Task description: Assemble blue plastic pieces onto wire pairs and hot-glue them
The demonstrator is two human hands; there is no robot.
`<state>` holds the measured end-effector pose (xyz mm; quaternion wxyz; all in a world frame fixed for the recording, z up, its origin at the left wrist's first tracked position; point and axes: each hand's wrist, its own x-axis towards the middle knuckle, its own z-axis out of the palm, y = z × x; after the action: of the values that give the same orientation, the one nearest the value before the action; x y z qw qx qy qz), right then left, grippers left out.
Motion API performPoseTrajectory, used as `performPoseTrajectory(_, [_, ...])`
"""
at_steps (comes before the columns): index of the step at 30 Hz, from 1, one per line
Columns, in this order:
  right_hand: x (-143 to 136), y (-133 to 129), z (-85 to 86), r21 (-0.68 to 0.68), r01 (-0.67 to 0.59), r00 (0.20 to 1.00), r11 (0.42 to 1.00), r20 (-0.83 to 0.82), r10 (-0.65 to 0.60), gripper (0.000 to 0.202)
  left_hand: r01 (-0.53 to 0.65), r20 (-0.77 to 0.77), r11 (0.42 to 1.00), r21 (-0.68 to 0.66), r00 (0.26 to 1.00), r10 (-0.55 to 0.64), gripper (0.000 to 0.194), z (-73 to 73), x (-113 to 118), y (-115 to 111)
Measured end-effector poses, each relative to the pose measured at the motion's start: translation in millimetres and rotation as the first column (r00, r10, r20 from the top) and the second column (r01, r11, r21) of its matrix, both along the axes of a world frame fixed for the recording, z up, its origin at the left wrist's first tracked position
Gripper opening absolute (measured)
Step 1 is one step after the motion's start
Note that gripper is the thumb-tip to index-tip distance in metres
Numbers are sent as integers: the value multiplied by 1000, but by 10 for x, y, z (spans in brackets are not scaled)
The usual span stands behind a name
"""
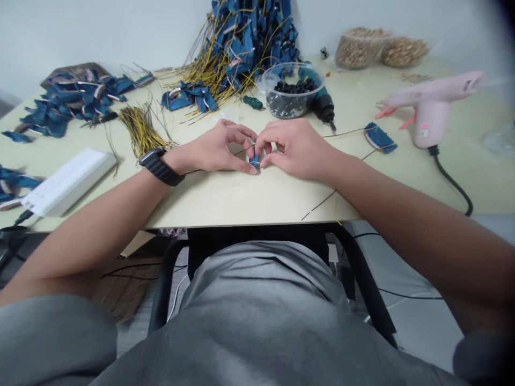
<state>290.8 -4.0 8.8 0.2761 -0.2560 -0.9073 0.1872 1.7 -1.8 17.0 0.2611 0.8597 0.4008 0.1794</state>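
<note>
Fingers of my left hand (225,146): thumb and forefinger drawn close, closed on one small blue piece (254,159), low over the tabletop (225,201) near its front edge. Fingers of my right hand (295,147): curled, thumb and forefinger nearly together at the right side of that same piece; whether they gripped it or a wire on it I could not tell. One black watch (163,166), on my left wrist.

Left side: one white box (70,182), lying near the watch; one loose heap of blue pieces (66,102), beyond the box; one bundle of yellow and black wires (142,128), beside my left wrist.

Back: one tall pile of wired blue pieces (249,45); one green-handled tool (253,102), lying before it; one clear plastic tub (290,102) holding small black parts; one teal and black power driver (323,104), just beside the tub, partly behind it; two clear bags of tan pieces (360,49), against the wall.

Right side: one wired blue piece (380,138), lying flat, with thin leads; one pink glue gun (432,107), its black cord running to the right.
</note>
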Motion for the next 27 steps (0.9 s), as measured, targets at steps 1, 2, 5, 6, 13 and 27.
performPoseTrajectory(1, [-16,6,-18,-2,0,1000,1000,-5,0,9,1,1,1000,1,1000,-1,61,3,2,-1])
performPoseTrajectory(2, [-32,10,-34,-2,-3,1000,1000,-15,3,9,1,2,1000,2,1000,-1,61,7,5,-2])
performPoseTrajectory(5, [-50,2,-42,-7,7,1000,1000,-25,-7,8,16,11,1000,-4,1000,-16,61,22,21,-5])
performPoseTrajectory(6, [-44,-6,-27,-16,22,1000,1000,-16,-22,9,27,17,1000,-8,999,-26,61,26,28,-7])
performPoseTrajectory(13, [48,-33,182,-131,244,969,961,-2,-246,8,-2,32,1000,8,999,2,64,30,31,-36])
performPoseTrajectory(27, [-175,139,52,-47,287,954,957,105,-281,32,-129,28,987,91,991,127,99,129,42,-144])
